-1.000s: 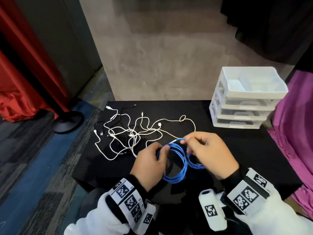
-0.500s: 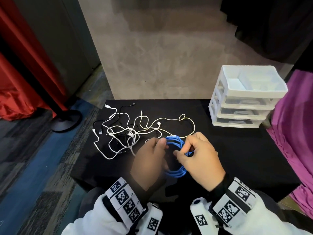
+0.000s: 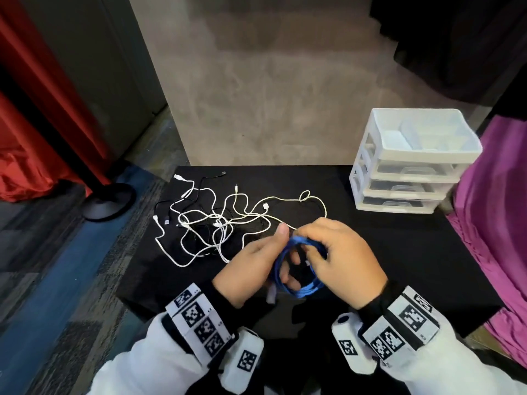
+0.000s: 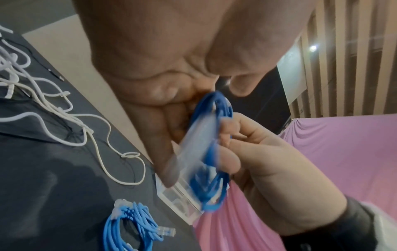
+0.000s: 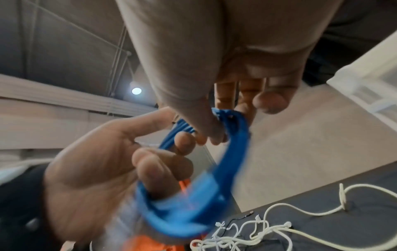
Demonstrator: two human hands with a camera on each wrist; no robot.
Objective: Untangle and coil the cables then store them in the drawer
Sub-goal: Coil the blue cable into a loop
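Blue cable coil [image 3: 296, 269] hangs gripped between left hand [image 3: 251, 269] and right hand [image 3: 345, 263].

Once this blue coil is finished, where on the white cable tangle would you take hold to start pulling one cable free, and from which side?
Probably the white plug end at the far-left corner of the white cable tangle. It lies clear of the knot on the black table, so fingers could pinch it from the left. Both the left hand and right hand hold the blue cable coil.
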